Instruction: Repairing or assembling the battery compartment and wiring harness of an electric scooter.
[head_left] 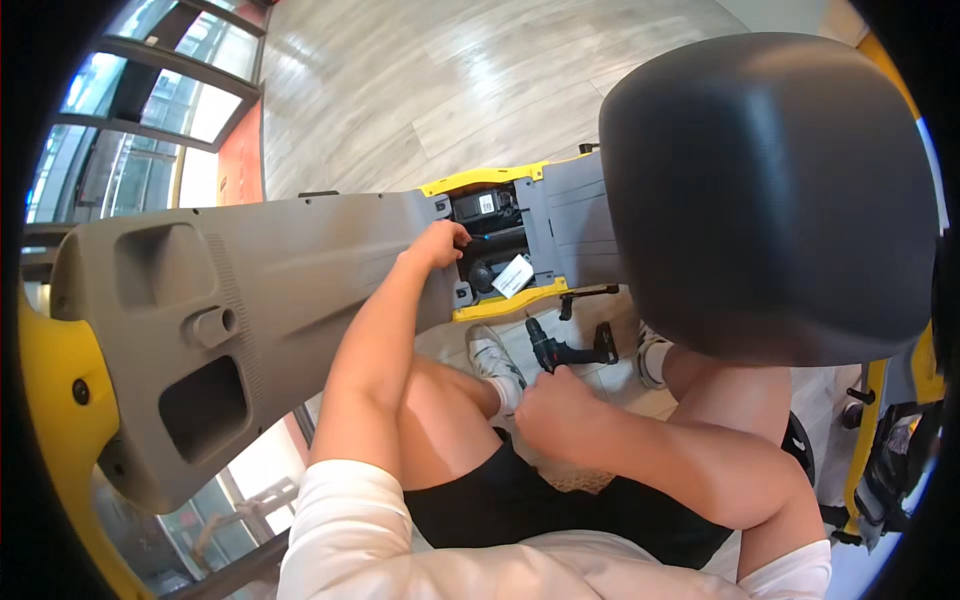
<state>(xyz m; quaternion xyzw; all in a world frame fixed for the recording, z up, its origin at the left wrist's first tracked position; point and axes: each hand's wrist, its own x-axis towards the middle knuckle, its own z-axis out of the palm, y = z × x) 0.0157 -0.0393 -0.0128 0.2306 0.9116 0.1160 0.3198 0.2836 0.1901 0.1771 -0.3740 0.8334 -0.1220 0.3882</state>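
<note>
My left hand (pixel 438 244) rests at the left edge of an open compartment (pixel 543 235) in a grey and yellow scooter body. Its fingers are bent inward, close to a thin piece with a blue part (pixel 481 237); whether they grip it is too small to tell. Inside sit a dark box with a white label (pixel 487 204), black parts and a white tag (pixel 513 276). My right hand (pixel 560 405) is closed above my lap, and what it holds, if anything, is hidden. Just beyond it a black cordless drill (pixel 570 352) shows, its rear end covered by the hand.
A large dark seat (pixel 770 200) fills the right side. At the left stands the scooter's grey front panel (pixel 240 320) with moulded pockets. My shoe (pixel 492 360) is beside the drill. A wood-look floor (pixel 400 90) lies beyond, and windows (pixel 190 80) line the far left.
</note>
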